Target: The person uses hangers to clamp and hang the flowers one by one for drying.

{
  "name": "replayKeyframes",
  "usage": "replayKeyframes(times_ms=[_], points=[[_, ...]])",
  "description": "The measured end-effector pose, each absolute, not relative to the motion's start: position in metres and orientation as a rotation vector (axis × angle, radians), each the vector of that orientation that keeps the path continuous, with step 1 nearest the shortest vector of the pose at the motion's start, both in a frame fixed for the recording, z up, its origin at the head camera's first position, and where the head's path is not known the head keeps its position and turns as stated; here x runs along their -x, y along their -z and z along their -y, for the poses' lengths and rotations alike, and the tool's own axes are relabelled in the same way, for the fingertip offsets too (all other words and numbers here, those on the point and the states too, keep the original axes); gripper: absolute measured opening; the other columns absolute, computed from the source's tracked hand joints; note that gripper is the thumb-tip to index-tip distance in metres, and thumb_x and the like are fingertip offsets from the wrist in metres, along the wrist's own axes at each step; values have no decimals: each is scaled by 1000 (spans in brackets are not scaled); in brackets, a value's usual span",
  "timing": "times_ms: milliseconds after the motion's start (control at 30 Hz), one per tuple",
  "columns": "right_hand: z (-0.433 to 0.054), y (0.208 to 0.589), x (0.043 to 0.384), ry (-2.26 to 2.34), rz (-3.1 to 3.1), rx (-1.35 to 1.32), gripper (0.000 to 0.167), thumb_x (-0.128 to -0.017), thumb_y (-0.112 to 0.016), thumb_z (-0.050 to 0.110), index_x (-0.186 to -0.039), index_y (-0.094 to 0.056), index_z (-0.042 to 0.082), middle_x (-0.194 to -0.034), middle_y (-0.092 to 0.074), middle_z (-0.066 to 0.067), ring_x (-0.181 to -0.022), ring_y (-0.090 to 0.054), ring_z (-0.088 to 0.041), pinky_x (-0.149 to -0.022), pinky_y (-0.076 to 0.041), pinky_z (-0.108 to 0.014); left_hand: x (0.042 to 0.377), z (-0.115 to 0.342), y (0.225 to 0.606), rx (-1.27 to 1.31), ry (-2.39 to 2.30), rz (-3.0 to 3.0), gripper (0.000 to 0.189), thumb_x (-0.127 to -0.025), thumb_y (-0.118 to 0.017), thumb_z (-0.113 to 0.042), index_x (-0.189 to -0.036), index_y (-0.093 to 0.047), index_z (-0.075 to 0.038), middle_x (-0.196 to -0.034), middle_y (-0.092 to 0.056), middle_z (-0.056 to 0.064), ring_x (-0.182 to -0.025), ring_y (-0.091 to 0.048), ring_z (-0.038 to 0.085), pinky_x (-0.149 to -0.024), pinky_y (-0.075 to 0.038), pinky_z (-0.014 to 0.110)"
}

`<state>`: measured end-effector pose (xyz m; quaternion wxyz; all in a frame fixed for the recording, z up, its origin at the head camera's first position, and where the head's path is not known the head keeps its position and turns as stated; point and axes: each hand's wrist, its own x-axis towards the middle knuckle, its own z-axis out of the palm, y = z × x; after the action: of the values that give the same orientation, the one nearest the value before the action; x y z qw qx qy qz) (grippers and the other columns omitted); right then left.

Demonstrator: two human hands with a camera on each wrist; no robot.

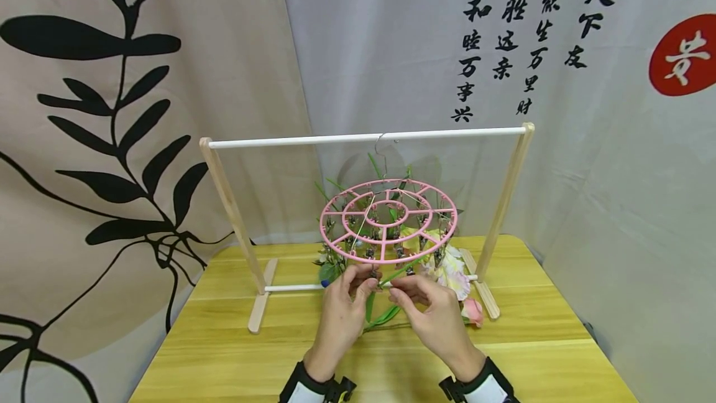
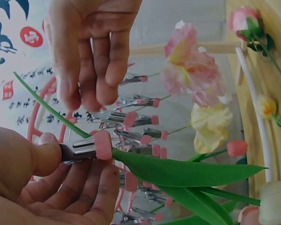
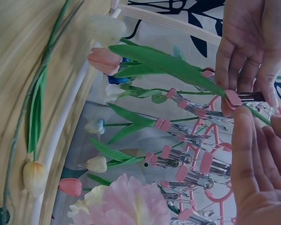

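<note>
My left hand [image 1: 345,310] pinches a metal clip [image 2: 84,147] with pink tips, thumb on its dark handle end. The clip sits across the green stem [image 2: 75,126] of an artificial flower, whose long leaf [image 3: 164,68] hangs below it. My right hand [image 1: 433,310] is beside the clip, fingers fairly straight, fingertips close to the stem. Both hands are under the front rim of a pink round hanger [image 1: 383,260]. Several clips [image 3: 194,178] on it hold artificial flowers, including a large pink bloom [image 2: 192,65] and a coral tulip [image 2: 236,148].
The hanger hangs by a hook [image 1: 380,148] from the white bar [image 1: 313,140] of a wooden stand [image 1: 229,210] on the table [image 1: 212,353]. A pink rose [image 1: 472,313] and a pale yellow tulip [image 3: 35,178] lie on the tabletop. A printed curtain [image 1: 391,48] closes off the back.
</note>
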<state>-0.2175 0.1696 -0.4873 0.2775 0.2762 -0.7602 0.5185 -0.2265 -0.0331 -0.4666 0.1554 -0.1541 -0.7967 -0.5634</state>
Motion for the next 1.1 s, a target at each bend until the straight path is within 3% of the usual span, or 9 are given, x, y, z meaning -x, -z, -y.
replayKeyframes(times_ms=[133, 267, 567, 867, 1100], points=[[-173, 493, 216, -1349, 2056, -749, 15, -105, -85, 0, -119, -84, 6, -104, -88, -7, -87, -85, -14, -77, -70, -23, 227, 36, 468, 444, 1534, 2298, 25, -115, -72, -23, -136, -77, -11, -124, -87, 7, -109, -84, 24, -98, -69, 29], [-177, 499, 212, -1254, 2065, -769, 23, -103, -87, -1, -119, -84, 14, -105, -88, -3, -90, -82, -9, -80, -69, -21, 227, 39, 468, 419, 1533, 2307, 28, -114, -75, -23, -140, -78, -13, -127, -87, 7, -111, -85, 23, -99, -69, 30], [-190, 517, 205, -1105, 2147, -799, 30, -102, -88, -1, -122, -82, 21, -112, -86, 4, -94, -79, -5, -81, -68, -26, 222, 50, 468, 426, 1602, 2361, 40, -116, -74, -33, -153, -73, -19, -139, -84, 9, -125, -84, 28, -109, -69, 38], [-201, 535, 202, -1002, 2196, -846, 32, -99, -90, -1, -122, -81, 20, -114, -84, 8, -98, -79, -7, -83, -71, -32, 210, 65, 480, 435, 1470, 2412, 36, -115, -76, -29, -147, -76, -12, -134, -86, 5, -123, -83, 26, -110, -68, 43], [-205, 544, 202, -953, 2176, -881, 37, -94, -91, -5, -122, -82, 17, -113, -85, 3, -96, -81, -12, -86, -68, -23, 201, 77, 492, 396, 1364, 2451, 32, -113, -80, -24, -144, -78, -14, -135, -85, 3, -124, -81, 25, -112, -67, 51]])
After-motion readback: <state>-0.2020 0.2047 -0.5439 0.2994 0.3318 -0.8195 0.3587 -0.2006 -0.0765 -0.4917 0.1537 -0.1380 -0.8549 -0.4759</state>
